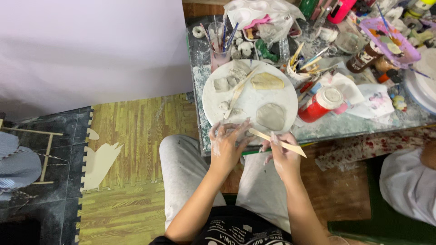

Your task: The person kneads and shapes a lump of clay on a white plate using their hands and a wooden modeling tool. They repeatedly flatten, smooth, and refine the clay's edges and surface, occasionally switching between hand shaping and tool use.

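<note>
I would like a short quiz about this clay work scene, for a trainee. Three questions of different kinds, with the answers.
1. True or false: the right hand holds a flat wooden stick.
2. Which flat clay piece on the round white board lies nearest the stick's tip: (a) the grey disc, (b) the tan piece, (c) the small grey square?
3. What does the left hand touch?

Key
1. True.
2. (a), the grey disc near the front rim.
3. The near edge of the round white board; its fingers are clay-smeared.
</note>
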